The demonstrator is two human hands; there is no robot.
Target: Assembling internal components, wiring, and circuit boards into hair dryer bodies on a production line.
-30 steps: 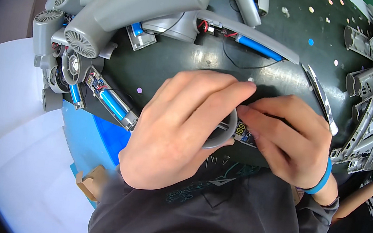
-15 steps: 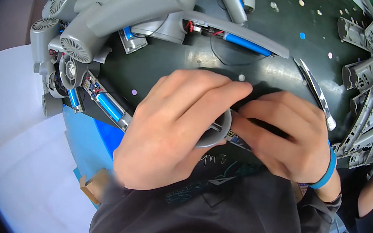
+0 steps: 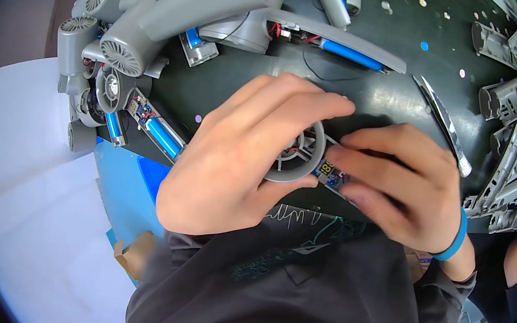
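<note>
Centrally, the left hand [image 3: 239, 159] grips a round grey plastic fan housing [image 3: 298, 157]; at its three o'clock, the right hand [image 3: 400, 180] pinches the attached small blue circuit board [image 3: 329, 173].

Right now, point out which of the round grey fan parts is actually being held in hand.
The grey fan ring pinched between the left hand and right hand near the table's front edge. The other finned fan housings lie untouched in the pile at upper left.
</note>
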